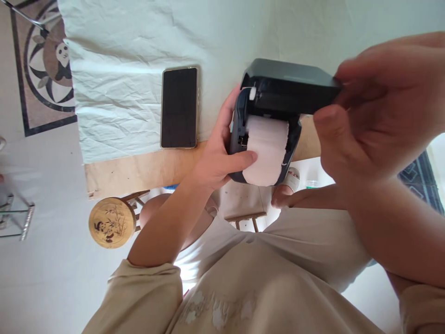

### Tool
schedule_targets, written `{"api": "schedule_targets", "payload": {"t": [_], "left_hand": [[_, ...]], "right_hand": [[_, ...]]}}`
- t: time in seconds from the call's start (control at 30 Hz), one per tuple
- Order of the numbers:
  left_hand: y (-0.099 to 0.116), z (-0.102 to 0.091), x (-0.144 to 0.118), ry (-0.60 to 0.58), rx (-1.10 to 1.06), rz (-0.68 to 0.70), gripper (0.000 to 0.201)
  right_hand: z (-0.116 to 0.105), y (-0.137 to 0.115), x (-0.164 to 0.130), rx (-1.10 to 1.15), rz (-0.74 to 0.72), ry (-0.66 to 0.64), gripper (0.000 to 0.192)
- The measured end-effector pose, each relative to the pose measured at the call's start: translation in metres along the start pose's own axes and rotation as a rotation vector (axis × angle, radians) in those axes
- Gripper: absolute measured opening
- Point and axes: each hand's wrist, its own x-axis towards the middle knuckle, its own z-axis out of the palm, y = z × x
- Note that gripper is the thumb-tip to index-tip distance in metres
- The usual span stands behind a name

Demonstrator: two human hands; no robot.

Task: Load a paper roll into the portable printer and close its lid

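Note:
A small dark thermal printer [294, 141] is held up over the near edge of the table, its lid [292, 74] swung open. A white paper roll [269, 144] sits inside the body. My left hand [220, 157] grips the body from the left side, thumb lying across the roll; its other fingers are mostly hidden behind the printer. At the right end of the lid, my right hand [371, 111] pinches the corner between thumb and fingers, slightly blurred. A phone [179, 107] with a dark screen lies on the table to the left of the printer.
A pale green cloth [121, 93] covers most of the table, leaving a bare wooden strip [139, 170] along the near edge. Below stands a round wooden stool [111, 222]. A metal rack [17, 215] is at far left, a patterned floor tile [45, 69] beyond.

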Motion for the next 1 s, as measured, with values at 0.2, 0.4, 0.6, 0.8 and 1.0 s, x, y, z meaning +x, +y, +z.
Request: {"api": "schedule_targets", "payload": {"t": [0.2, 0.4, 0.6, 0.8, 1.0], "left_hand": [[-0.013, -0.017, 0.008, -0.109, 0.031, 0.077, 0.1], [-0.016, -0.018, 0.01, -0.153, -0.045, 0.11, 0.097], [-0.008, -0.013, 0.007, -0.159, -0.075, 0.082, 0.098], [-0.004, -0.001, 0.005, -0.097, -0.174, 0.097, 0.079], [-0.002, 0.0, 0.002, -0.022, -0.123, 0.027, 0.045]], "right_hand": [[0.001, 0.005, -0.002, -0.11, -0.295, -0.033, 0.017], [0.002, 0.012, -0.003, -0.19, -0.436, -0.069, 0.023], [0.001, 0.014, -0.006, -0.176, -0.433, -0.111, 0.027], [0.001, 0.012, -0.008, -0.142, -0.366, -0.159, 0.02], [0.001, 0.004, -0.014, 0.022, -0.12, -0.271, 0.048]]}}
